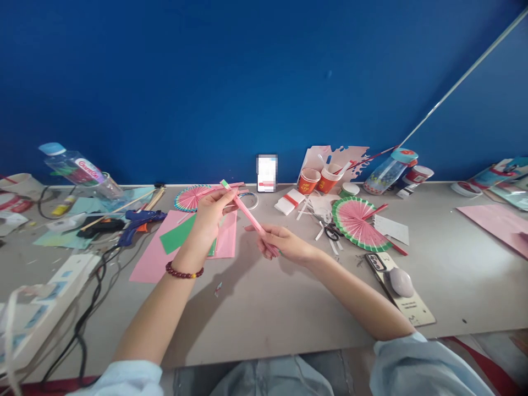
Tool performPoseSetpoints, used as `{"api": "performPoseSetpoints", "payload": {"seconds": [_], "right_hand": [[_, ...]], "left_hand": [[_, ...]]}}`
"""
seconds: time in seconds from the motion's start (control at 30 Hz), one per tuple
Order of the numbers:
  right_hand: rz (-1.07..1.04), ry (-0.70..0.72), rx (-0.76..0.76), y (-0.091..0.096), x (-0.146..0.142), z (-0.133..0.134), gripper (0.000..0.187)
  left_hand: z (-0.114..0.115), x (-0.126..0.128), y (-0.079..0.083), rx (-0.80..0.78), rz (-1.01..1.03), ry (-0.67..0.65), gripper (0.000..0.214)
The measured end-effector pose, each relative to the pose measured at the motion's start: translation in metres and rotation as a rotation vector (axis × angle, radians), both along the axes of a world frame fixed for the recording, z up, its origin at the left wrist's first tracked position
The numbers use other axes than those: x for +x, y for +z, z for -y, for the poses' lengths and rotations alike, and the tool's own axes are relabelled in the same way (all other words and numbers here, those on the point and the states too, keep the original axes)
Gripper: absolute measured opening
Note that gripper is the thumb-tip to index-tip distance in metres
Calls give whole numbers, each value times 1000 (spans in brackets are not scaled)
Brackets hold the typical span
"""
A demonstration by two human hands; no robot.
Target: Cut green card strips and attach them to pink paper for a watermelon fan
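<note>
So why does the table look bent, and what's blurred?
Head view: wide lens bows the table edge; the phone screen is pixelated; soft shadows lie under left hand and right hand; their pink paper strip looks sharp.

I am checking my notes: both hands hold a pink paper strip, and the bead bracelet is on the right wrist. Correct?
No. The head view shows the bead bracelet on the left wrist. The left hand and right hand do hold the pink paper strip.
</note>
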State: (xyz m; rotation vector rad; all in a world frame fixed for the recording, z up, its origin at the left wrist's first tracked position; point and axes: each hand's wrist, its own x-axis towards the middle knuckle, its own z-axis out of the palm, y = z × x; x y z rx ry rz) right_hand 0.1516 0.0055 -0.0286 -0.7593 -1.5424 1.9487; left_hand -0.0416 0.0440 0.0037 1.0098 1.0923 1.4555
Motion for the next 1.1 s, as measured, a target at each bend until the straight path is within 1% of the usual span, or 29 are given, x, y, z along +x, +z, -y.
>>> {"api": "performPoseSetpoints", "payload": {"seconds": [0.23,0.33,0.5,0.6,0.7,0.8,0.97,1.1], "right_hand": [[-58,-9,13,-2,-1,1,47],[-80,25,6,0,0,2,47],[-129,120,-86,3,1,2,48],[-198,130,-118,2,0,2,48],[-185,110,-137,0,-3,2,49],[-117,44,-154,-3,-5,1,49],[-48,-45,-123,-9,-6,0,47],[-15,-78,-90,-13,2,-8,40]], "left_hand": [[-3,-4,0,-5,29,21,22],[-7,-9,-1,3,54,52,21],[-14,-21,-2,13,115,100,21],[-15,-25,-1,8,128,110,22],[-15,-25,0,6,113,114,23],[-14,-25,-1,9,74,124,25],[-15,-23,-2,5,35,146,28],[-15,-26,-2,-42,59,98,31]]}}
